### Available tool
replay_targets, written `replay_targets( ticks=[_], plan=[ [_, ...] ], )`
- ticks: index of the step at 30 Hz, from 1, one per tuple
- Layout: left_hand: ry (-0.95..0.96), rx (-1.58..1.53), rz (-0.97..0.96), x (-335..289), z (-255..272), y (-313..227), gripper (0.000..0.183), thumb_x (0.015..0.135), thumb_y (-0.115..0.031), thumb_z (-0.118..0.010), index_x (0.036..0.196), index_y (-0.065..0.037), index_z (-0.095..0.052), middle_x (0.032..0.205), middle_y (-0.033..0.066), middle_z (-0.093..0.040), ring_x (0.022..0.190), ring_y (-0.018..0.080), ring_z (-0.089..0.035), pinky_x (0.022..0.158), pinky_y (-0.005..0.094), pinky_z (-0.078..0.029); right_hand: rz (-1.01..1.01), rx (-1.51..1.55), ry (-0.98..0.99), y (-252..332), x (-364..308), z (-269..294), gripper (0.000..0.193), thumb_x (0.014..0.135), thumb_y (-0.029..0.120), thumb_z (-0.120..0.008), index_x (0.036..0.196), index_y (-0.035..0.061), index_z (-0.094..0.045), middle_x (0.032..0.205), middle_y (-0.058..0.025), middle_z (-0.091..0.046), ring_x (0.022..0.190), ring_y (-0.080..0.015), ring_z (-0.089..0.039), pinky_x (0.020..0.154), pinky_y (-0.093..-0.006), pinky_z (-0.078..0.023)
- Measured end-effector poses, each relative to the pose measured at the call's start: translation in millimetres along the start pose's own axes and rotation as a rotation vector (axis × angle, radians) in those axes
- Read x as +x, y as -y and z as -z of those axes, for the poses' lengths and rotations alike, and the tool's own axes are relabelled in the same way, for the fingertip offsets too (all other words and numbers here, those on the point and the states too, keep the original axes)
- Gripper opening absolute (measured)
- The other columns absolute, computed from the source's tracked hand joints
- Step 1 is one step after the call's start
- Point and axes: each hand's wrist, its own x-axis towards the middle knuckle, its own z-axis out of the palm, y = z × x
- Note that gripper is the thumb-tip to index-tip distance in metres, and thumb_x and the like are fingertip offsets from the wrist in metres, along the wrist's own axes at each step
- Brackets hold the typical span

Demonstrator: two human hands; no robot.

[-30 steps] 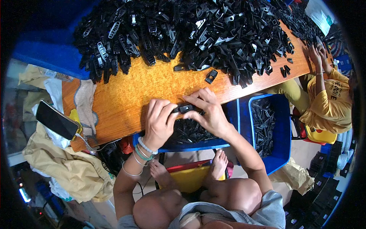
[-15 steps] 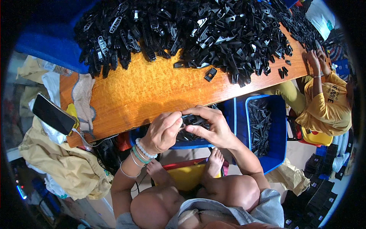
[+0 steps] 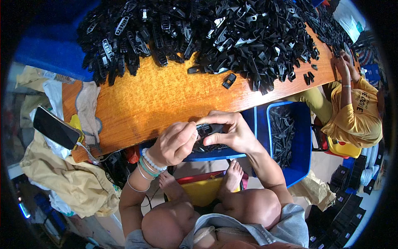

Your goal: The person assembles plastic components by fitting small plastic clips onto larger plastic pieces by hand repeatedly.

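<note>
Over the table's near edge, my right hand grips a black plastic part between thumb and curled fingers. My left hand, with beaded bracelets at the wrist, meets it from the left. Its fingers are pinched together at the part's left end, and whatever they hold there is hidden. Below both hands stands a blue bin with black pieces in it, partly covered by my hands.
A large heap of black plastic parts covers the far side of the wooden table. One loose part lies before it. A phone leans at the left. Another blue bin stands right, near a co-worker in yellow.
My right hand has risen slightly and its fingers arch more, showing more of the black part. My left hand has moved slightly left, still pinched. The co-worker's hands have shifted a little.
</note>
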Motion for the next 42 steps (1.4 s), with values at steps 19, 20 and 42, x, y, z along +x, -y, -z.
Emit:
replay_targets(
  ticks=[19, 20, 42],
  plan=[
    [0.084, 0.133, -0.066, 6, 15, 17, 0.026, 0.085, -0.006, -0.062, 0.105, 0.003, -0.049, 0.107, 0.0267, -0.061, 0.079, 0.0306, -0.064, 0.063, 0.0365, -0.053, 0.05, -0.008, -0.14, -5, 5, -10, 0.044, 0.077, 0.004, -0.078, 0.119, -0.0009, -0.065, 0.103, -0.0078, -0.069, 0.09, -0.0138, -0.066, 0.079, -0.0265, -0.053],
    [0.137, 0.154, -0.086, 8, 17, 17, 0.025, 0.086, -0.007, -0.061, 0.105, 0.003, -0.048, 0.107, 0.0273, -0.061, 0.079, 0.0301, -0.064, 0.063, 0.0364, -0.053, 0.146, -0.259, -0.167, 3, 7, -11, 0.048, 0.074, 0.012, -0.083, 0.117, 0.0013, -0.065, 0.102, -0.0079, -0.069, 0.09, -0.0135, -0.065, 0.078, -0.0276, -0.051],
    [0.117, 0.113, -0.144, 4, 20, 4, 0.025, 0.087, -0.008, -0.062, 0.103, -0.001, -0.043, 0.108, 0.0231, -0.059, 0.08, 0.024, -0.062, 0.061, 0.0318, -0.051, 0.085, -0.131, -0.061, 9, -10, -12, 0.042, 0.073, 0.026, -0.083, 0.102, -0.0006, -0.068, 0.088, -0.0137, -0.07, 0.079, -0.0254, -0.068, 0.07, -0.0314, -0.052]
  ],
)
